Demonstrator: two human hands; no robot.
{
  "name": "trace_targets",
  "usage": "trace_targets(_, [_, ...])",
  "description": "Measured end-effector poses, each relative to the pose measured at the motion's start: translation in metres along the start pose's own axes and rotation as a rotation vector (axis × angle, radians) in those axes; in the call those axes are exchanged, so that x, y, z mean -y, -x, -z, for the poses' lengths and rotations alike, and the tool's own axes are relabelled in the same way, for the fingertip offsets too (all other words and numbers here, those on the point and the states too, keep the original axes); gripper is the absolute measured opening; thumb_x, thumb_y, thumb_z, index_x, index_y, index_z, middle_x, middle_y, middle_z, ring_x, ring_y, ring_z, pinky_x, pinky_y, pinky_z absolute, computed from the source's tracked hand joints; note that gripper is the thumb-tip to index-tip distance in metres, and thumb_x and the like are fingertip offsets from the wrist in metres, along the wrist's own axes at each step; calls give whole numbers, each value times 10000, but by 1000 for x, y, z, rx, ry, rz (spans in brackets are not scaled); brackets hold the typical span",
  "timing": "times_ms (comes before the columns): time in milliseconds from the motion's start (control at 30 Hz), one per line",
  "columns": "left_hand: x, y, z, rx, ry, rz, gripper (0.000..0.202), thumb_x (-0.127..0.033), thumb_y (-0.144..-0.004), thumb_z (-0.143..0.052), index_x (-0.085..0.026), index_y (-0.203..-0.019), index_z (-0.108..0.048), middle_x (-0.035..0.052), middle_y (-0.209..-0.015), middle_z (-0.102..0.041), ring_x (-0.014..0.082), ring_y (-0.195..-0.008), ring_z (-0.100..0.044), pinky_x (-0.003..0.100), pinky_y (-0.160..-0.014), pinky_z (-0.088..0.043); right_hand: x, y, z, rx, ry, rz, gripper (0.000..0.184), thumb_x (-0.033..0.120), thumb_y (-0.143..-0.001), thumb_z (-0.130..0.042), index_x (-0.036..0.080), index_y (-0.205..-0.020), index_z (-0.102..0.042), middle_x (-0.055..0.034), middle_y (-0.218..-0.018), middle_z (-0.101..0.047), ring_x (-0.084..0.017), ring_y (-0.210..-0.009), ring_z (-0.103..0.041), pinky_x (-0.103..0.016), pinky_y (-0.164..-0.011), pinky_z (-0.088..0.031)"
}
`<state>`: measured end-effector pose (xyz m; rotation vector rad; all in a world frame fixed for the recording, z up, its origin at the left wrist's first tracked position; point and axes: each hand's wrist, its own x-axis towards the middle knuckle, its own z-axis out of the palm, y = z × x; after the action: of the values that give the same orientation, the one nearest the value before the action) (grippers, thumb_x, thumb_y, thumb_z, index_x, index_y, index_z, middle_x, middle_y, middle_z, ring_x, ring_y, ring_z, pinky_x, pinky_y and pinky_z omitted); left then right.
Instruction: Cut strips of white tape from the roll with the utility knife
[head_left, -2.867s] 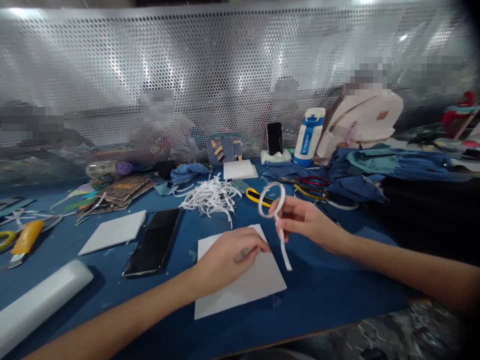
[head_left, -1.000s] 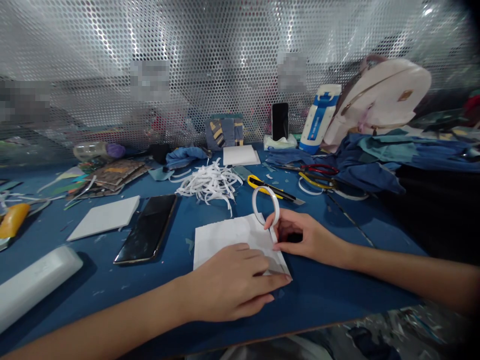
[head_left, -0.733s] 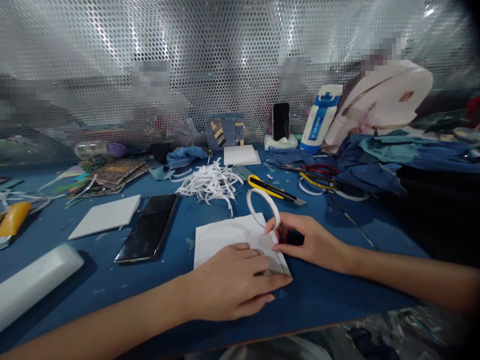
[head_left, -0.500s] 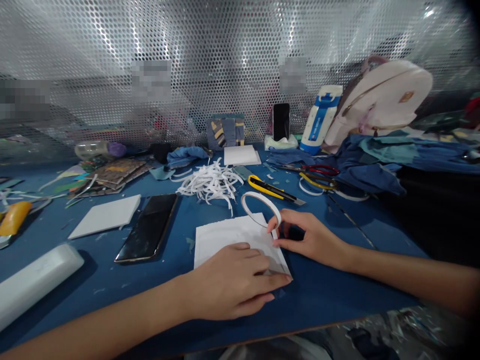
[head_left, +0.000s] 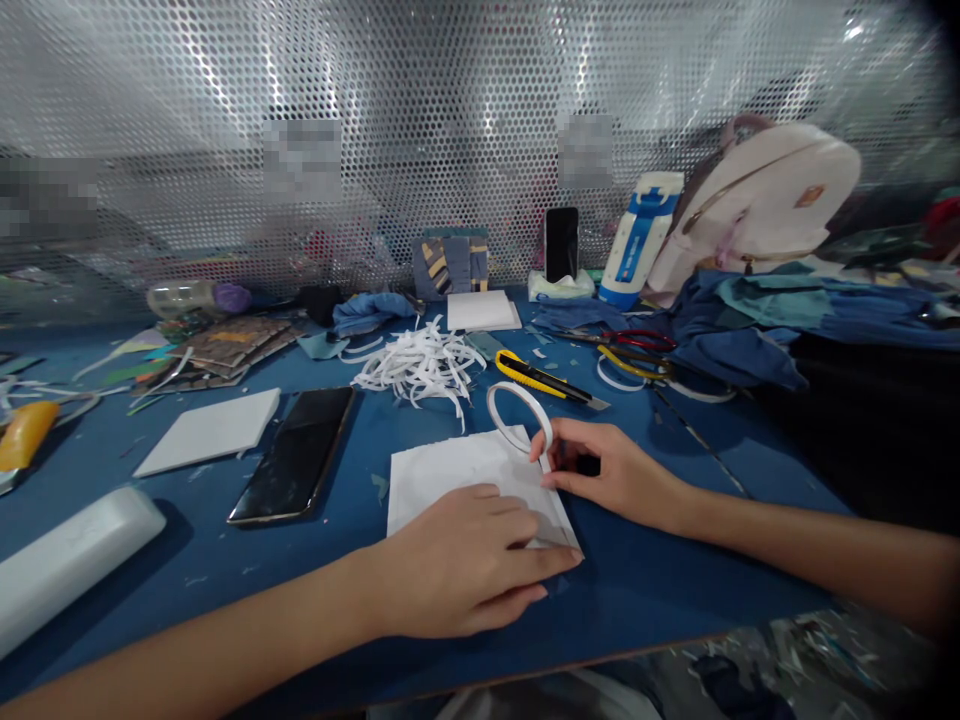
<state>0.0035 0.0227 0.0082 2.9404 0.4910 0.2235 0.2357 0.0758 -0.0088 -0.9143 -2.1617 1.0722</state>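
Observation:
A white sheet of card or paper [head_left: 442,468] lies on the blue table in front of me. My left hand [head_left: 469,560] rests flat across its lower part, fingers stretched toward the right edge and covering some of it. At the sheet's right edge, my right hand [head_left: 592,465] pinches a thin roll of white tape [head_left: 519,390], which stands up as a ring. A strip of the tape seems to run down along that edge, partly hidden by the fingers. Beyond the roll lies a yellow and black utility knife [head_left: 547,378] with its blade out.
White paper strips [head_left: 420,365] are heaped behind the sheet. Left are a black phone [head_left: 296,455], a white pad [head_left: 214,430] and a long white case [head_left: 75,560]. Scissors [head_left: 637,345], blue cloth [head_left: 739,320], a bottle [head_left: 637,240] and a backpack [head_left: 765,200] stand or lie right.
The tape roll has tilted and shifted slightly left in my right hand, which has also moved a little left. My left hand stays in place on the sheet.

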Motion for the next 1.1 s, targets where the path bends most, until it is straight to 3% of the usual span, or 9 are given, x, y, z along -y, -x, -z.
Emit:
trace_targets(500, [1, 1, 0, -27, 89, 30, 371, -280, -1000, -477, -210, -1347, -584, 53, -868, -637, 223, -790, -597, 338, -742, -440, 1, -1, 1, 3, -13, 9, 142, 199, -863, -703, 181, -979, -624, 25, -780, -583, -114, -676, -541, -221, -630, -436])
trace_targets(567, [2, 0, 2, -85, 231, 111, 315, -246, -993, -485, -217, -1247, -669, 39, -809, -643, 194, -755, -608, 297, -701, -442, 1, -1, 2, 8, -85, 20, 151, 228, -874, -699, 185, -992, -615, 14, -837, -598, -110, -683, -544, -222, -637, -446])
trace_targets(633, [3, -2, 3, -180, 438, 276, 257, -221, -979, -507, -207, -1067, -748, 23, -752, -646, 149, -687, -609, 244, -645, -442, 2, -1, 3, 9, -140, 29, 169, 261, -880, -701, 187, -1002, -612, 5, -874, -601, -109, -692, -547, -226, -643, -455])
trace_targets(700, [5, -5, 3, -292, 657, 475, 225, -224, -953, -543, -181, -928, -763, 14, -736, -653, 113, -612, -602, 203, -589, -451, 3, 1, 3, 7, -163, 35, 185, 281, -881, -704, 188, -1015, -614, 4, -864, -594, -111, -691, -546, -230, -642, -457])
trace_targets(767, [7, -9, 2, -375, 823, 611, 175, -219, -907, -584, -167, -904, -751, 15, -793, -675, 91, -550, -591, 191, -546, -469, 5, 2, 3, 9, -173, 39, 193, 285, -884, -703, 191, -1027, -615, 10, -833, -587, -111, -684, -544, -231, -639, -457])
trace_targets(867, [10, -15, -1, -390, 884, 634, 150, -168, -833, -636, -174, -930, -750, 22, -917, -694, 67, -515, -570, 185, -517, -475, 6, 4, 3, 1, -177, 62, 187, 277, -882, -706, 190, -1021, -615, 8, -820, -600, -114, -686, -553, -235, -643, -461])
trace_targets(1100, [10, -28, -2, -356, 760, 651, 86, -192, -822, -692, -186, -871, -762, 0, -866, -725, 82, -517, -570, 184, -507, -451, 5, 4, 2, -15, -190, 113, 194, 303, -889, -700, 182, -1022, -628, -12, -846, -620, -127, -722, -577, -247, -668, -487])
